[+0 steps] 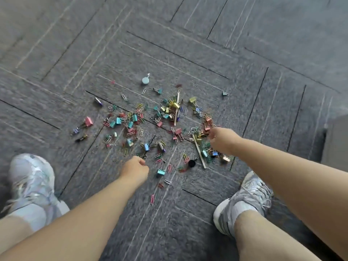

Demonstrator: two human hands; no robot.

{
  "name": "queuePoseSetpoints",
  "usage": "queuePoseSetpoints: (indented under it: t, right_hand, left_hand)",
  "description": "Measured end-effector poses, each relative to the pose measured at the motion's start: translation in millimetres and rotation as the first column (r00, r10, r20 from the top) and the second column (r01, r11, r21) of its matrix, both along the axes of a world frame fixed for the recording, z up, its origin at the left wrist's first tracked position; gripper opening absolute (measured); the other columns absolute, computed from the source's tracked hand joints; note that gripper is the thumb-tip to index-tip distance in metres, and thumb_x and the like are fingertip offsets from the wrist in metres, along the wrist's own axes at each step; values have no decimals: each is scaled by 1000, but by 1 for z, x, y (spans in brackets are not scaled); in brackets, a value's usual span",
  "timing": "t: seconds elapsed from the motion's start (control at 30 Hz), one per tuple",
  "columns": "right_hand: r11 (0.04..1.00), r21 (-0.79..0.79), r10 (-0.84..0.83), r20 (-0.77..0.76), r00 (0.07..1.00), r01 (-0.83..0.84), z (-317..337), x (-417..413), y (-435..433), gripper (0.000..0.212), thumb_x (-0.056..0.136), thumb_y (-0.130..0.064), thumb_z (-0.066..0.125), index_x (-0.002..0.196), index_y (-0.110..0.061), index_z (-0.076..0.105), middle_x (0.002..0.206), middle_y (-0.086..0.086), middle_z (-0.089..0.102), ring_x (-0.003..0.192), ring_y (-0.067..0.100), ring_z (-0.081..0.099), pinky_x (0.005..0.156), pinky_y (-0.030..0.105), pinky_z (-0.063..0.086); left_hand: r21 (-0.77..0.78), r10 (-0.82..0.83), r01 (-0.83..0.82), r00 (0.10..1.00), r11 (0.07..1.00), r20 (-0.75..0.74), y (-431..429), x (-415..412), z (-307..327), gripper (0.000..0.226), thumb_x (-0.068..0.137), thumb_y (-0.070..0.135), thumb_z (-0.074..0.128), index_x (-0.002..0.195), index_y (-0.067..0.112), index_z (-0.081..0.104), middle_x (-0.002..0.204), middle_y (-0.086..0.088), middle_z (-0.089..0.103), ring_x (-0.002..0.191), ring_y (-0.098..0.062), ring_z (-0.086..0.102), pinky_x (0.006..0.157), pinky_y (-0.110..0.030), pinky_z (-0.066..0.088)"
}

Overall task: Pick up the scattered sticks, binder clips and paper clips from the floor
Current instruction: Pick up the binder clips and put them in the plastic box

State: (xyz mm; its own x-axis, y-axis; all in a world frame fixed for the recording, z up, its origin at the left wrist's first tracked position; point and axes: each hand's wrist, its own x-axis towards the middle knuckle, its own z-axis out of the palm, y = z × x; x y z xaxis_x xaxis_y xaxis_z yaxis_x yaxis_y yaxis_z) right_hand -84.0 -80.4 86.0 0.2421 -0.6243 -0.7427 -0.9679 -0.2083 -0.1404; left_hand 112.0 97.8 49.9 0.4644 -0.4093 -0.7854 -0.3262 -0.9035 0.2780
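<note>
Though scattered, two sticks (202,159)

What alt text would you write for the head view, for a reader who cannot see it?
A person's left hand and right hand reach down to coloured binder clips, paper clips and sticks scattered on grey carpet, between two trainers.

R hand (223,141) fingers hidden, grip unclear; L shoe (32,182) blurred; grey obj (336,140) cut off
</note>
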Motion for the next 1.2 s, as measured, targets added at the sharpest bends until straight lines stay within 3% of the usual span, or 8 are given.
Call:
queuePoseSetpoints:
  t: [0.1,0.23,0.33,0.6,0.77,0.93,1.03,1.2]
  right_hand:
    - [991,-19,-133,-16,991,132,-54,-46,19,28,90,-14,52,117,-8,51,114,15,56,86,28,54,70,31,44]
    - [946,-115,-284,151,947,302,-98,-76,52,11,94,-20,52,99,-11,55,100,8,54,76,20,50,67,31,40]
    - [912,-151,-322,311,894,381,-107,-64,38,10,94,-23,52,94,-15,57,90,0,57,77,18,53,67,32,44]
    - [985,-102,145,80,986,-136,-123,-25,20,27,95,-40,50,90,-13,50,82,1,56,77,22,56,63,31,48]
    - [988,-144,66,87,994,-53,-125,-9,28,21,94,-30,57,99,-10,53,93,3,55,87,26,61,67,35,49]
    - [994,-5,-106,98,989,107,-130,-10,27,19,90,-18,54,81,-6,65,76,8,67,69,27,64,59,35,57]
    - [873,250,-474,237,848,418,-126,-6,17,20,88,-19,56,79,-2,64,65,8,60,52,19,51,45,28,45]
    - [573,455,-818,362,447,681,-111,5,2,16,88,-10,47,72,-8,47,66,7,47,54,18,45,53,29,42]
  left_hand:
    - [-9,-106,106,994,994,14,-18,-22,-32,20,91,15,54,110,19,50,99,-5,58,66,-18,50,52,-25,36]
    - [-136,-131,141,988,981,75,-43,-46,-68,21,87,13,55,106,22,55,109,-5,58,88,-22,56,77,-32,47]
    - [-238,-80,108,989,965,123,-74,-53,-84,17,90,12,49,101,22,57,108,-4,60,88,-21,57,77,-33,49]
    - [-235,-232,319,914,918,333,-164,-41,-97,18,96,22,44,104,15,59,101,-1,60,86,-24,61,71,-36,53]
    - [-85,-366,445,818,891,445,-184,-36,-99,26,97,34,51,100,9,59,96,-7,65,75,-24,52,59,-32,39]
    - [-59,-441,536,749,842,495,-167,-32,-106,33,99,36,44,116,8,46,115,-10,53,88,-27,61,59,-35,39]
    - [-46,-488,577,728,815,481,-162,-30,-107,26,101,30,41,116,9,48,115,-9,51,88,-26,60,59,-35,39]
    - [-11,-531,584,747,812,400,-162,-32,-99,19,99,21,44,110,6,51,99,-8,57,90,-29,62,64,-34,47]
